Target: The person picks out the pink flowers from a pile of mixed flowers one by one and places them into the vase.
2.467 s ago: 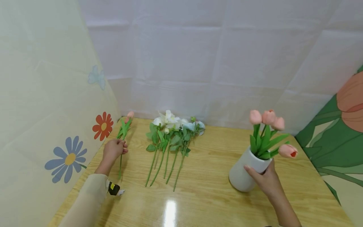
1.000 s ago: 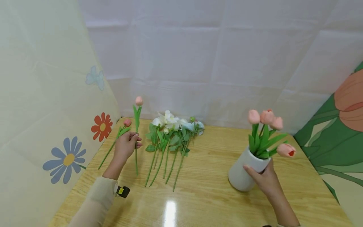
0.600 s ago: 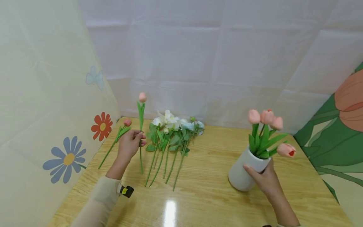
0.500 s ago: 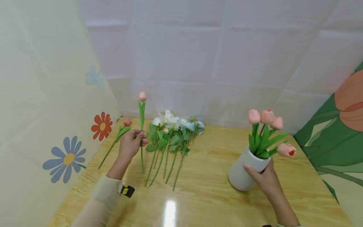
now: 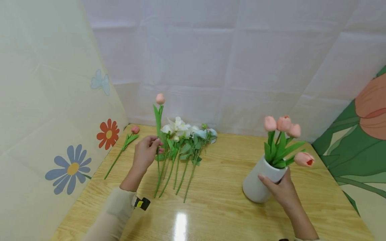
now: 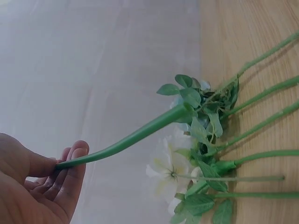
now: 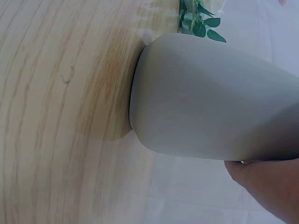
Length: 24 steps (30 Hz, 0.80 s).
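My left hand pinches the green stem of a pink tulip, which stands upright with its bloom above the hand. In the left wrist view the tulip's stem runs out from between thumb and fingers, its cut end toward the camera. My right hand grips a white vase near its rim, thumb on the front and the other fingers hidden behind. Several pink tulips with green leaves stand in the vase. The right wrist view shows the vase's lower body at the tabletop, with part of the hand beneath.
Another pink tulip lies at the table's left edge. White flowers and pale blue flowers on long stems lie in a row at mid-table. A pale cloth backdrop rises behind the wooden table.
The left hand has lifted one tulip off the left side and carried it right, toward the row of flowers. The other tulip stays lying there. The right hand and vase have hardly moved.
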Available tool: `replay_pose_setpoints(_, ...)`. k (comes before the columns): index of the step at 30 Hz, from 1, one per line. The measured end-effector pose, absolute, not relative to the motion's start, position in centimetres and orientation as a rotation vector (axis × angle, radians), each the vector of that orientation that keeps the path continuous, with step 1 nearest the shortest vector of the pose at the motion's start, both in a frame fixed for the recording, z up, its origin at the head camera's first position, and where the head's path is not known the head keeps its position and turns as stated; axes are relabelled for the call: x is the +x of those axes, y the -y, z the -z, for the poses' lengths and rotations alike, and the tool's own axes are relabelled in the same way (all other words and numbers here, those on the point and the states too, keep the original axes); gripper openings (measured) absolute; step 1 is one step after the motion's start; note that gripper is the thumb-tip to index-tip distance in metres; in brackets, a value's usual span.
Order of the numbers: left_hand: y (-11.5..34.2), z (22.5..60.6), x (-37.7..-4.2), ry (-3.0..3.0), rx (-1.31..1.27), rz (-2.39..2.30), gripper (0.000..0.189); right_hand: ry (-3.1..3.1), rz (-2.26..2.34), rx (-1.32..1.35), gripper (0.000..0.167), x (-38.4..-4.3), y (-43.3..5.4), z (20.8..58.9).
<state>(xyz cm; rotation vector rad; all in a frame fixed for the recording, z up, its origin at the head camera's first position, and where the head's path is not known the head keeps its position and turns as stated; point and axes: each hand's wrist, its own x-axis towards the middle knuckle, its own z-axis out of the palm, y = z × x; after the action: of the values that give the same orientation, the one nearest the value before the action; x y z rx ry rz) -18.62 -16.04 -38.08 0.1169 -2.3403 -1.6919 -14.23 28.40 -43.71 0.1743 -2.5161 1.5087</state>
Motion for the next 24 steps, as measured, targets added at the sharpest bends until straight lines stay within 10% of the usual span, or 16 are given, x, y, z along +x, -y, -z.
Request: replay_pose_setpoints(24,11.8,36.9,-18.2,2.246,-0.061,1.802,0.025,2.532,-1.51,0.142,0.092,-14.2,-28.4,43.7)
